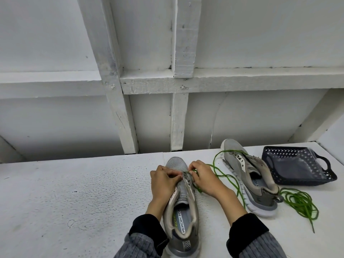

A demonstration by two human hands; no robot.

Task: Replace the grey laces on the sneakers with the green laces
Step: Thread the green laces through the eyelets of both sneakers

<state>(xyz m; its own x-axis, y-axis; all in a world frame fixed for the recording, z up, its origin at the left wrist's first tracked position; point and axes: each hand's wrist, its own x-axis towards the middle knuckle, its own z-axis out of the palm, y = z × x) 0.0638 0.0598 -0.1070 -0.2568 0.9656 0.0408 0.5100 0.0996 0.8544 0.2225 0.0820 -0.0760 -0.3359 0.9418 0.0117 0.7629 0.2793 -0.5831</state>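
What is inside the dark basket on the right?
The basket holds something pale and greyish, perhaps a clear bag; its contents cannot be made out, and the near wall hides the bottom.

The near sneaker has a grey woven mesh toe, matt, and a smooth printed insole. The far sneaker shows matt grey cloth over a white rubbery sole. The green laces look like thin, matt cord. The basket is dark perforated plastic. The tabletop is white-painted, rough and scuffed. The sleeves are ribbed grey knit.
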